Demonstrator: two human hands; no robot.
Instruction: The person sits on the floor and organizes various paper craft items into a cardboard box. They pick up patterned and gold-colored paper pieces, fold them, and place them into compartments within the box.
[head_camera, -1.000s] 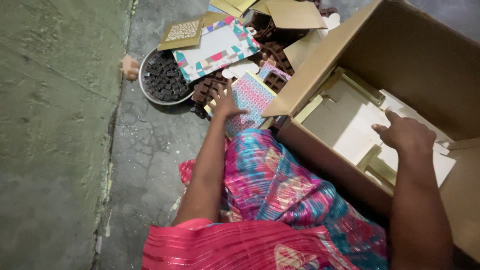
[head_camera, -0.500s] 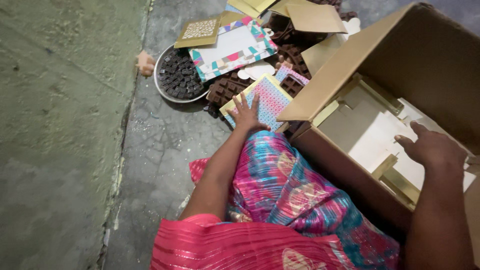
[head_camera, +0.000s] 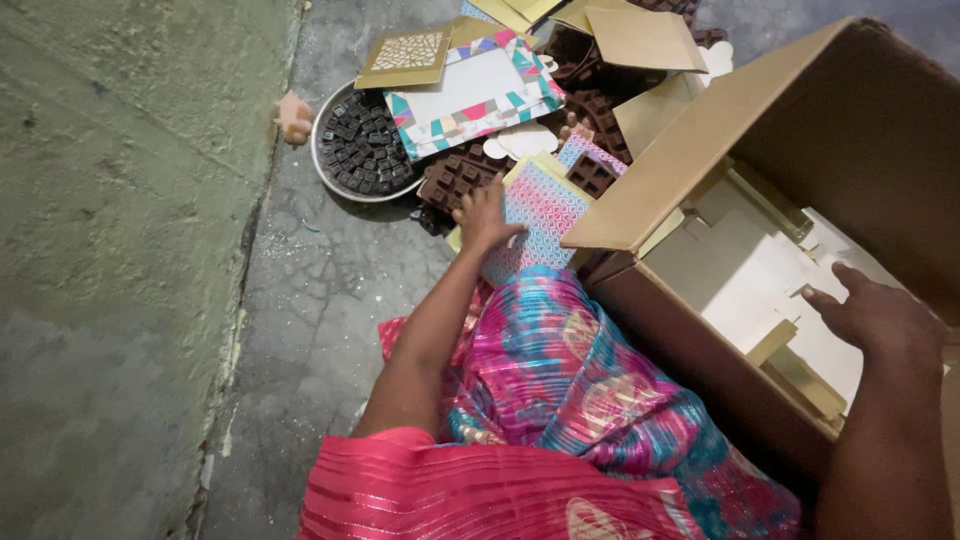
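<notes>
My left hand (head_camera: 483, 213) reaches forward past my knee and curls its fingers around the left edge of a flat box with a pink and blue pattern (head_camera: 548, 215), which lies on the floor against a big cardboard box (head_camera: 690, 130). My right hand (head_camera: 880, 315) is inside that cardboard box, fingers apart and holding nothing, just above white card sheets (head_camera: 745, 285) and gold-edged pieces (head_camera: 800, 375).
A round metal bowl of small dark pieces (head_camera: 362, 150) sits by the wall (head_camera: 120, 250). Behind it are a white lid with a coloured border (head_camera: 470, 90), a gold patterned lid (head_camera: 405, 52), brown moulded trays (head_camera: 455, 175) and loose cardboard (head_camera: 640, 40). Cracked grey floor (head_camera: 320, 300) lies to my left.
My left hand went from lying flat with spread fingers on the patterned box to gripping its left edge. My right hand drifted right and lower inside the cardboard box.
</notes>
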